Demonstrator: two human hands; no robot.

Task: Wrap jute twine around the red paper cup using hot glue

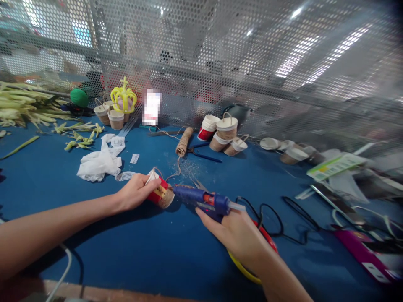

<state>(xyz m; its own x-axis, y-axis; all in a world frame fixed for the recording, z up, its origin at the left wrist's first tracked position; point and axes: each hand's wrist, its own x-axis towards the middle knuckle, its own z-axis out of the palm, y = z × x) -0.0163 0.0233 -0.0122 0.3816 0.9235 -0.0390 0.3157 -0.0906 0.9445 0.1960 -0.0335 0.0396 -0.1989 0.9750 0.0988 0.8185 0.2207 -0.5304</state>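
My left hand [138, 192] is closed around a small paper cup [163, 196], partly wrapped in red, with a white rim and a tan base. The cup lies tilted on its side above the blue table. In my right hand [241, 235] is a blue glue gun [201, 199], with a clear glue stick jutting from its back. Its nozzle points left, close beside the cup's base; whether they touch I cannot tell. Brown twine [176, 173] runs from near the cup to a twine roll [184, 141].
Small paper cups [226, 129] stand at the back, more [294, 155] at right. White lace [100, 161] and husk strips [80, 138] lie left, near a yellow crown [124, 98]. Blue-handled pliers [206, 157] rest mid-table. A black cord [278, 218] and purple power strip [359, 249] are right.
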